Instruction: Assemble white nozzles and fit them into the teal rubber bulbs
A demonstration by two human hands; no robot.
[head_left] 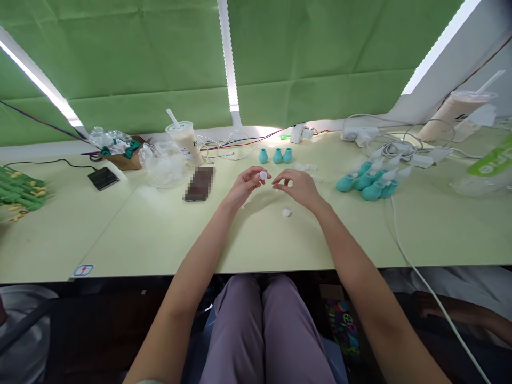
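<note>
My left hand [243, 186] pinches a small white round cap-like piece [263, 175] between thumb and fingers, its round face toward me. Just to the right, my right hand [301, 188] has thumb and fingertips brought close together. Whether something tiny sits between them is too small to tell. Below the right hand, a white piece with a round base and a short pointed tip [287, 213] lies on the table. Beyond the hands stand three teal bulbs [277, 156]. Several teal bulbs with whitish translucent tips [372, 190] are grouped to the right.
Small clear pieces [308, 167] lie behind my right hand. Leftward are a pixelated dark object [200, 184], a plastic bag [162, 165], a drink cup [186, 143] and a black device [103, 178]. White cables [396, 149] and another cup [448, 117] occupy the right. Another person's arm [460, 312] shows lower right.
</note>
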